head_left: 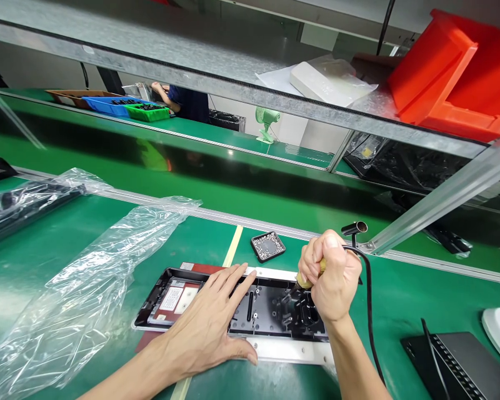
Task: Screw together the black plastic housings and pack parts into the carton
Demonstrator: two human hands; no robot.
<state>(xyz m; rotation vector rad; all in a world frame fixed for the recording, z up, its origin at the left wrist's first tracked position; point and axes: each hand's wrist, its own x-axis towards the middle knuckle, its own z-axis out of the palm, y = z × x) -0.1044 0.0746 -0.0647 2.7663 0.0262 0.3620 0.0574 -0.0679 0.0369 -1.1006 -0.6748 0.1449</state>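
A long black plastic housing [270, 311] lies open side up in a fixture with white side bars [291, 351]. My left hand [210, 314] lies spread across the housing, fingers at its far edge and thumb at the near one. In my right hand [332, 275], closed in a fist, is a soldering iron [303, 281] with a yellowish handle and a black cord [369, 311]. Its tip points down and left into the right part of the housing; the exact contact point is hard to make out. Behind the housing sits a small black tray [268, 246] of tiny metal pieces.
Clear plastic bags [108, 272] cover the left side. A metal tube holder [354, 229] stands behind my right hand. Black parts [462, 361] lie at right. Overhead is a shelf [216, 80] with a red bin [450, 78]. Beyond, a co-worker's arm [166, 97] is near colored trays.
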